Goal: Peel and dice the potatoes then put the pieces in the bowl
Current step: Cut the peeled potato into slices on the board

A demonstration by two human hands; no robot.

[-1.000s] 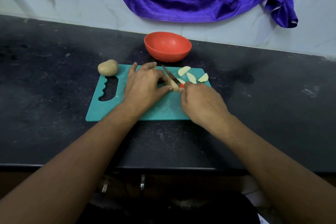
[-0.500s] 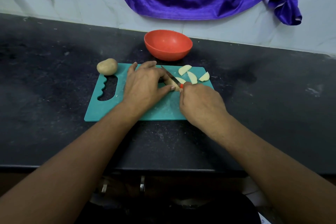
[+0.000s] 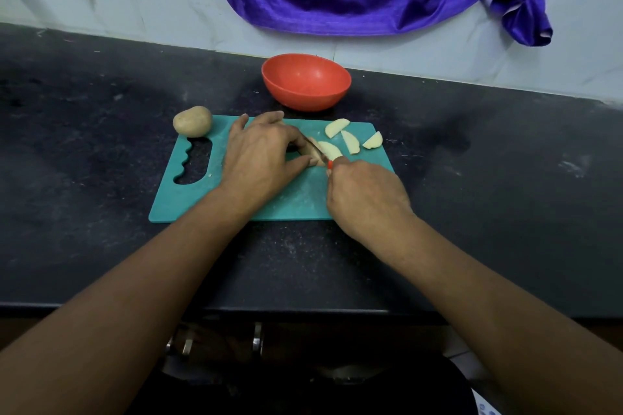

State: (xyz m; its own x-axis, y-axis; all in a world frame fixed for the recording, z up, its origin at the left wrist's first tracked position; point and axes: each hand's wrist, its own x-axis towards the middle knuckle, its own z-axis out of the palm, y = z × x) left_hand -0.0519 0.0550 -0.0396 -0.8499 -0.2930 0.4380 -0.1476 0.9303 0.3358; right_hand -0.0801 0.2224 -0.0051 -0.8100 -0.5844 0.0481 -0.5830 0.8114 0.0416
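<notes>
My right grip (image 3: 364,199) is closed round the knife (image 3: 315,150), its blade down in the potato piece (image 3: 312,158) that my left grip (image 3: 259,158) pinches on the board (image 3: 296,199). Four slices (image 3: 350,141) lie just beside it. Nothing is diced, the bowl (image 3: 303,98) looks empty, and a whole potato (image 3: 192,121) waits unpeeled at the board's far left corner (most of the job is left). The bowl sits just past the board's far edge, with open worktop (image 3: 488,178) to the right.

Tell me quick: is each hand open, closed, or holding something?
Left hand: closed round the potato piece being cut.
Right hand: closed on the knife.
</notes>
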